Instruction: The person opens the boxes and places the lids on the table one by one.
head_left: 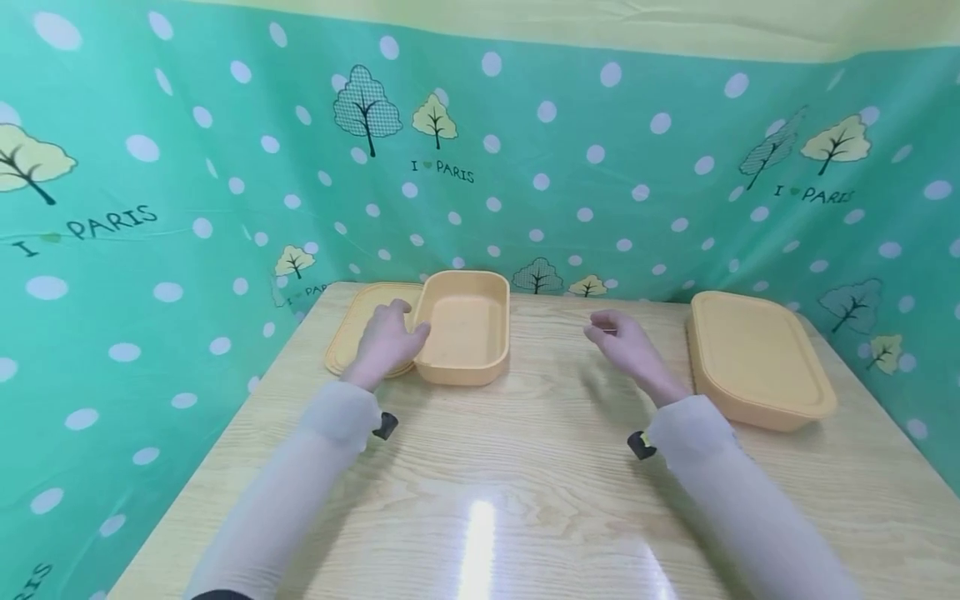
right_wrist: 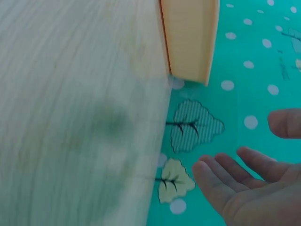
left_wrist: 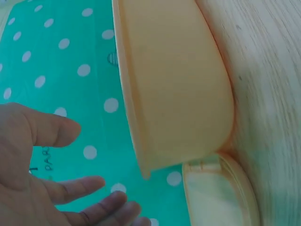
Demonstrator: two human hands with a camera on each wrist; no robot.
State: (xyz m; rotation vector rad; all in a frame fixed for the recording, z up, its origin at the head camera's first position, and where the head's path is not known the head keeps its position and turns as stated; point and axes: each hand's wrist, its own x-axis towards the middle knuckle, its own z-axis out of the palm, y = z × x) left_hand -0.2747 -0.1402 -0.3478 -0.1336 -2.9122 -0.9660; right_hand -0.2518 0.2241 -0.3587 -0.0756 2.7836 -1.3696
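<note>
An uncovered light-orange plastic food box (head_left: pixel 465 375) stands near the back of the table. Partly behind its left side, a flat matching lid (head_left: pixel 351 337) lies on the wood. My left hand (head_left: pixel 386 340) hovers over the lid, thumb close to the box's left rim in the head view. The left wrist view shows its fingers (left_wrist: pixel 101 207) spread and apart from the box wall. To the right of the box, my right hand (head_left: pixel 628 348) hangs above the table, fingers loosely bent. Nothing lies in its palm (right_wrist: pixel 258 202) in the right wrist view.
A second, larger light-orange box (head_left: pixel 757 354) with its lid on stands at the right of the wooden table (head_left: pixel 450 467). A green dotted cloth (head_left: pixel 570 167) hangs along the table's back and sides.
</note>
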